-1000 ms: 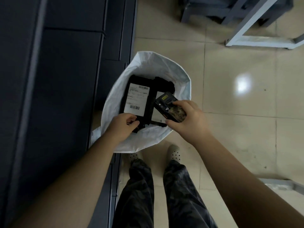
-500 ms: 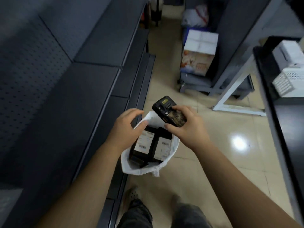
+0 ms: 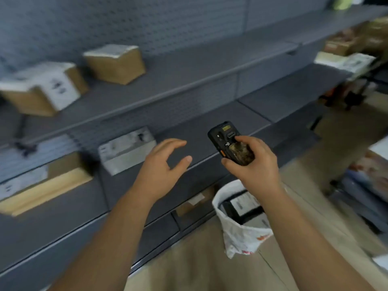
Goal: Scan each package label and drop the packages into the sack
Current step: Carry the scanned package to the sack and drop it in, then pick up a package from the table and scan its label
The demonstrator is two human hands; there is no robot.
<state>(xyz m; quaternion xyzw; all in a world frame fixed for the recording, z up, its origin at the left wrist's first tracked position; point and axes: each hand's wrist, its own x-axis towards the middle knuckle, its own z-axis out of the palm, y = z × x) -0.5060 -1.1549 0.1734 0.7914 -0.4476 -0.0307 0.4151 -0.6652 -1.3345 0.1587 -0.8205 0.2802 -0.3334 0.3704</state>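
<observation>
Grey shelves (image 3: 189,66) carry cardboard boxes; the nearest package (image 3: 128,150) (blurred, probably a stiff, light carton) wants gripping by its sides. The sack (image 3: 241,236) stands below. Left hand (image 3: 161,164) reaches with fingers spread; right hand (image 3: 252,164) clasps the scanner (image 3: 231,143).

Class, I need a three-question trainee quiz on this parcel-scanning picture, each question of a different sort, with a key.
1. True or false: the left hand grips a parcel.
2. Multiple choice: the right hand holds A) a roll of tape, B) the handheld scanner, C) a marker pen.
3. Short answer: where is the white sack relative to the right forearm, and what shows inside it?

Key
1. False: its fingers are spread and hold nothing, in front of the grey shelf.
2. B.
3. On the floor beneath the forearm; dark packages with white labels lie inside.
</observation>
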